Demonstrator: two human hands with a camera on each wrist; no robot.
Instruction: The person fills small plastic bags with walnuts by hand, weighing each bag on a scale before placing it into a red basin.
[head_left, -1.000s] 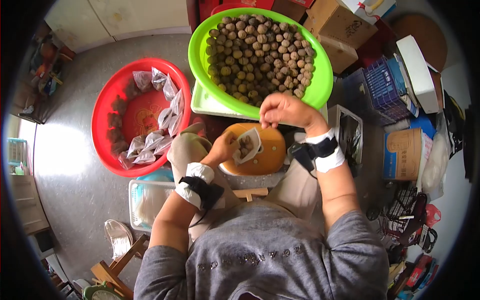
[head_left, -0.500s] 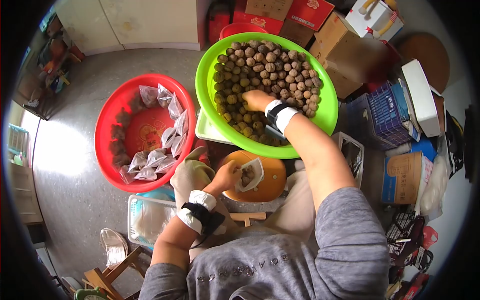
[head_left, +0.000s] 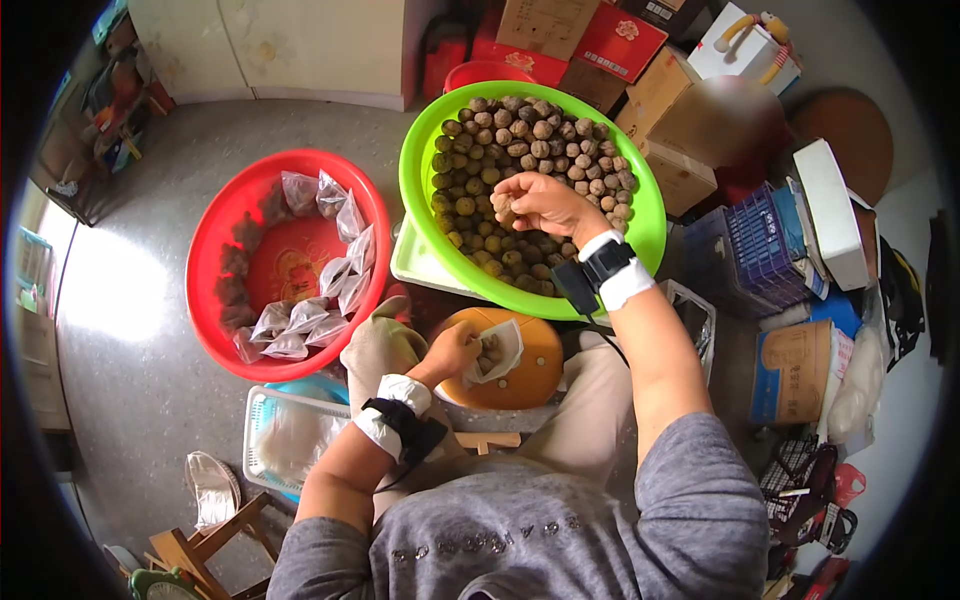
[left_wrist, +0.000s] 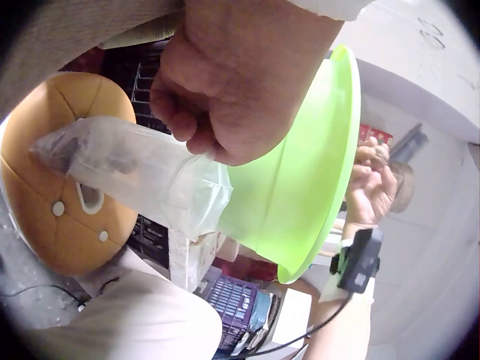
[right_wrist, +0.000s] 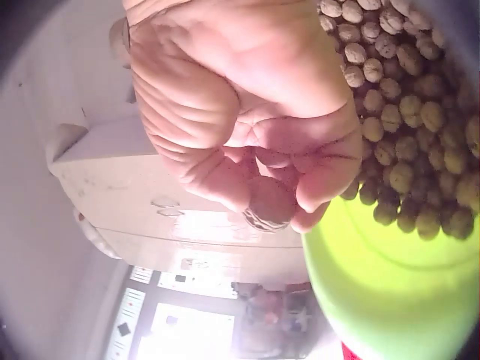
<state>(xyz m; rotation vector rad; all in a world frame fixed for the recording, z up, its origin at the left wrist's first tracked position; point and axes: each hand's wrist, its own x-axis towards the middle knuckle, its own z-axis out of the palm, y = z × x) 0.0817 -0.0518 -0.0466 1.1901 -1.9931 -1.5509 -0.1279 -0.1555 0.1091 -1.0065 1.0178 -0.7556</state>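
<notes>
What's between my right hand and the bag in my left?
Head view: walnuts and the near rim of the green basin lie between the right hand and the bag.

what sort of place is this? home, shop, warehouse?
Probably a cluttered storeroom or a small shop's back room used for bagging nuts: a green basin of walnuts, a red basin of filled bags, stacked cardboard boxes and a blue crate on a bare floor.

Lime-green basin (head_left: 648, 225); brown walnuts (head_left: 530, 140); red basin (head_left: 285, 245); clear bag (head_left: 505, 345); orange stool (head_left: 535, 372); grey speckled floor (head_left: 150, 350).
</notes>
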